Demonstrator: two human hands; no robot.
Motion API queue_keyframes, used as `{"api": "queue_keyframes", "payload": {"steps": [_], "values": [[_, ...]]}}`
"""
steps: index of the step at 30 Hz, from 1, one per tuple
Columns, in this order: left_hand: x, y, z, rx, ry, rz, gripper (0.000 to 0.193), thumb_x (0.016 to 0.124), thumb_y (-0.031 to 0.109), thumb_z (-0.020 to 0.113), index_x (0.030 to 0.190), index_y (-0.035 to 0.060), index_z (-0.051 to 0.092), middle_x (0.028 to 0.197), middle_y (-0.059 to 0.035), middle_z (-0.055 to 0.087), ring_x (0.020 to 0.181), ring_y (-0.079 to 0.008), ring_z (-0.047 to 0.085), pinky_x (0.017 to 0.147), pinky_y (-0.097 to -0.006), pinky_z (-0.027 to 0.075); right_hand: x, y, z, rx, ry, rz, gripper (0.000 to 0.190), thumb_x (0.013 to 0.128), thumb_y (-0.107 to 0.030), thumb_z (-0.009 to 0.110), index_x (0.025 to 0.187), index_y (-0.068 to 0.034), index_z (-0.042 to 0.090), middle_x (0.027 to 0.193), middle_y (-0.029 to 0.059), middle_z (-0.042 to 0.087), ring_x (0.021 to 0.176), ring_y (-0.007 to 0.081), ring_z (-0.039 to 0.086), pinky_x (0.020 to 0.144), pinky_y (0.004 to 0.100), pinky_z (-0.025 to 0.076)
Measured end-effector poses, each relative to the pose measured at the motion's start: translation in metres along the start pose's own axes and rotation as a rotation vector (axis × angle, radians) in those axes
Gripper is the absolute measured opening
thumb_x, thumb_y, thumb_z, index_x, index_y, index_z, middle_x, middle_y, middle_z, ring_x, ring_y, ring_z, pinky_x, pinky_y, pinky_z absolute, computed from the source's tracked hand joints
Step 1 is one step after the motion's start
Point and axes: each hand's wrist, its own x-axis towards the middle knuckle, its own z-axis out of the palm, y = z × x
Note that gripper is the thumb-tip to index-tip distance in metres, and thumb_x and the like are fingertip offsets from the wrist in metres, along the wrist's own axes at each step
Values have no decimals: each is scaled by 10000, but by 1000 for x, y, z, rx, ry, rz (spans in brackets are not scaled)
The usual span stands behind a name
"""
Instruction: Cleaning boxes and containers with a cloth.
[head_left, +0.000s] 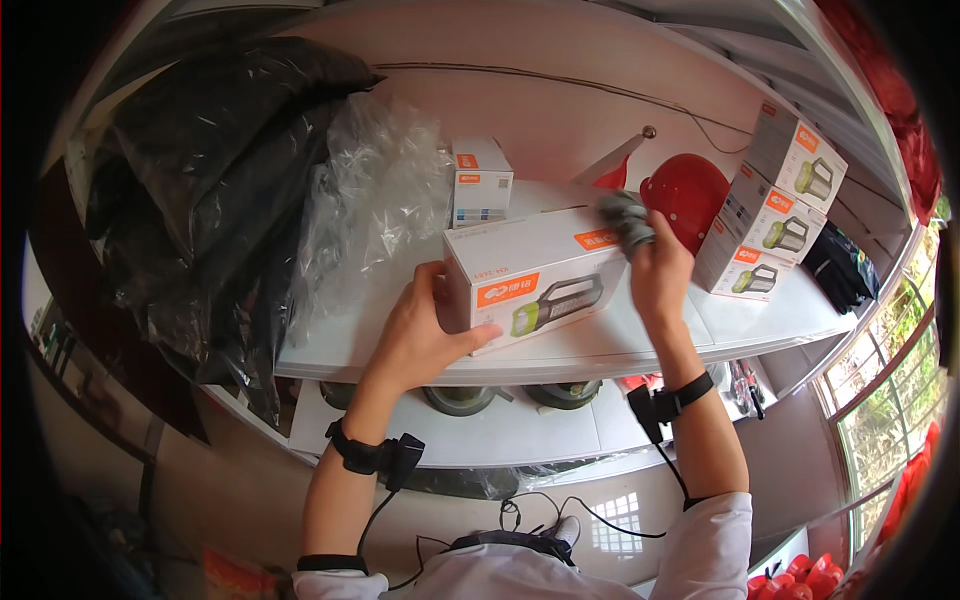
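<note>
A white cardboard box (536, 277) with a picture of a handheld lamp lies on the white shelf, its long side facing me. My left hand (439, 326) grips its left end, thumb on the front face and fingers at the far side. Over the box's right end, my right hand (660, 262) holds a crumpled grey cloth (628, 221), blurred at its far end. Behind the box's left part stands a smaller white carton (482, 184). A red hard hat (686, 196) rests just beyond my right hand.
Three similar lamp boxes (776, 214) are stacked at the right, beside a black folded item (840, 266). Large black plastic bags (217, 187) and clear plastic wrapping (382, 195) fill the left. Dark round objects (461, 399) sit on the lower shelf (517, 442). Cables trail near my waist.
</note>
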Motion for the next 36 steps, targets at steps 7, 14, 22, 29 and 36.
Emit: {"api": "queue_keyframes", "payload": {"steps": [7, 14, 22, 29, 36], "values": [[1, -3, 4, -147, -31, 96, 1029, 791, 295, 899, 1568, -13, 299, 1407, -276, 573, 1268, -400, 620, 1070, -429, 499, -47, 23, -4, 265, 130, 270, 246, 891, -31, 546, 1131, 2, 590, 875, 181, 650, 765, 279, 625, 756, 378, 525], [-1, -9, -2, -97, -24, 292, 1024, 800, 30, 817, 1620, 144, 216, 1407, -203, 570, 1317, -331, 611, 1106, -437, 489, -94, -84, 36, 271, -288, -199, 523, 704, 45, 730, 1178, -116, 578, 1142, 199, 494, 986, 460, 624, 754, 520, 582], [0, -4, -2, -177, -10, 261, 1006, 758, 50, 864, 1577, 159, 290, 1349, -159, 560, 1199, -291, 644, 1057, -418, 509, -59, -45, 33, 126, -63, -63, 457, 754, 87, 627, 1183, -58, 569, 1171, 226, 553, 1007, 472, 617, 750, 532, 543], [-3, -9, -3, -72, 18, 356, 998, 729, 86, 868, 1561, 144, 319, 1263, -138, 564, 1148, -261, 634, 1037, -416, 522, -85, -82, 50, 269, -193, -368, 527, 673, 107, 679, 1158, -84, 606, 1148, 197, 526, 983, 462, 624, 791, 511, 554], [-1, -7, -3, -103, -19, 285, 989, 717, 87, 843, 1554, 136, 319, 1383, -136, 538, 1233, -276, 585, 1048, -430, 509, -50, -53, 46, 127, -169, -225, 482, 723, 86, 643, 1170, -87, 594, 1138, 192, 548, 948, 456, 641, 738, 518, 566]]}}
